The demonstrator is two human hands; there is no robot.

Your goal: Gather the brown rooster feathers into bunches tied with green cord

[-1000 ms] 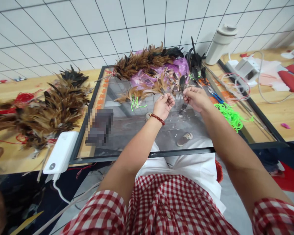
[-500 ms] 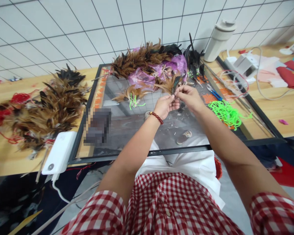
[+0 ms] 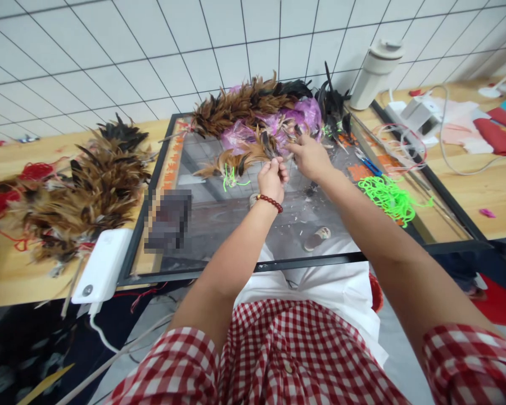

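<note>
My left hand (image 3: 272, 179), with a dark red bead bracelet at the wrist, is closed in a pinch on a few brown and dark feathers (image 3: 266, 145) that stick up beyond the fingertips. My right hand (image 3: 312, 157) reaches over the loose feathers on a torn purple plastic bag (image 3: 311, 112); its fingers look stretched out, their tips close to the pile. Left of my hands lies a small bundle of brown feathers tied with bright green cord (image 3: 231, 179). Behind them runs a long, thick brown feather garland (image 3: 236, 107).
A black-framed glass panel (image 3: 219, 236) lies on the wooden table. To the right are a tangle of green cord (image 3: 385, 197), blue-handled snips (image 3: 369, 163), a white tumbler (image 3: 375, 73) and cables. At left, another feather garland (image 3: 96, 180) and a white power bank (image 3: 102, 264).
My hands have come apart. The left one has shifted slightly left with the feathers, and the right one has moved forward and left to the loose feathers on the purple bag.
</note>
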